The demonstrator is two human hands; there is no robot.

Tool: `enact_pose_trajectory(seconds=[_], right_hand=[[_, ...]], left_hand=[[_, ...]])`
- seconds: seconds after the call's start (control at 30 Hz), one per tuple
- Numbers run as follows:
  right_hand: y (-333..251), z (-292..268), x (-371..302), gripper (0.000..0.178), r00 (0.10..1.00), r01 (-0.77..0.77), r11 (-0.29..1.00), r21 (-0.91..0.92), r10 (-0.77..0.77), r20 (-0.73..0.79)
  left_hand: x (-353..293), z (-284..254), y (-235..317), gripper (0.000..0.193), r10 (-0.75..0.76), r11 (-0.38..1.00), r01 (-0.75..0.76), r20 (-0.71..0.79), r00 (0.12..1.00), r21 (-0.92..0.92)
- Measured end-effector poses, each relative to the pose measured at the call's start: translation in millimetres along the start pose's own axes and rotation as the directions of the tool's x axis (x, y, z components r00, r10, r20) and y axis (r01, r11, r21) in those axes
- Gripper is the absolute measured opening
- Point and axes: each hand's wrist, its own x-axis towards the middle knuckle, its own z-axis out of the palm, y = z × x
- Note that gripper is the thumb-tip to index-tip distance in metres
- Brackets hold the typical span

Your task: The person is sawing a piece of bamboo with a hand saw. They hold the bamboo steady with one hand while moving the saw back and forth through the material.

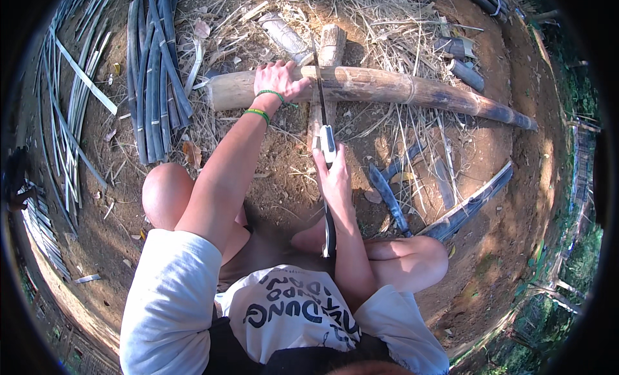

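Note:
A thick tan bamboo pole (380,86) lies crosswise in front of me, tapering and darkening toward the right. My left hand (282,80) grips it from above left of the saw, its fingers over the far side. My right hand (335,176) is closed around the white-and-black handle of a hand saw (322,107). The narrow blade points away from me and crosses the pole just right of my left hand. Whether its teeth have cut in cannot be made out. Beneath the pole, a shorter log (332,45) runs away from me as a support.
Dark bamboo poles (153,85) lie bundled at the left, beside thin split strips (58,117). Short cut bamboo pieces (465,74) rest at the far right. Split bamboo lengths (471,204) lie near my right knee. Straw and shavings (400,27) cover the soil beyond the pole.

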Motion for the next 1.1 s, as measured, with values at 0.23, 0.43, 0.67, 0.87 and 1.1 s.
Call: enact_pose_trajectory(seconds=[0.23,0.43,0.67,0.87,1.1], right_hand=[[-11.1,-7.3,-6.0,0.045,0.983,-0.173,0.982,-0.079,0.177,0.046],[-22.8,-11.8,-6.3,0.042,0.976,-0.191,0.973,-0.131,0.203,0.082],[-18.5,4.2,41.1,0.038,0.987,-0.14,0.982,-0.127,0.149,0.064],[-28.4,1.2,25.9,0.036,0.995,-0.099,0.981,-0.167,0.103,0.011],[-33.5,-2.0,41.8,0.045,0.984,-0.147,0.973,-0.179,0.163,0.075]], left_hand=[[3.7,-4.8,1.7,0.078,-0.035,0.999,0.036,0.033,0.999,-0.024],[4.1,-3.3,2.0,0.075,-0.021,0.999,0.021,0.001,1.0,-0.044],[5.7,4.4,-1.1,0.075,0.01,0.998,-0.014,-0.062,0.998,-0.06],[-4.3,9.5,0.8,0.076,0.012,0.999,-0.016,-0.104,0.995,-0.038],[3.5,6.5,-4.1,0.077,0.027,0.999,-0.03,-0.098,0.995,-0.032]])
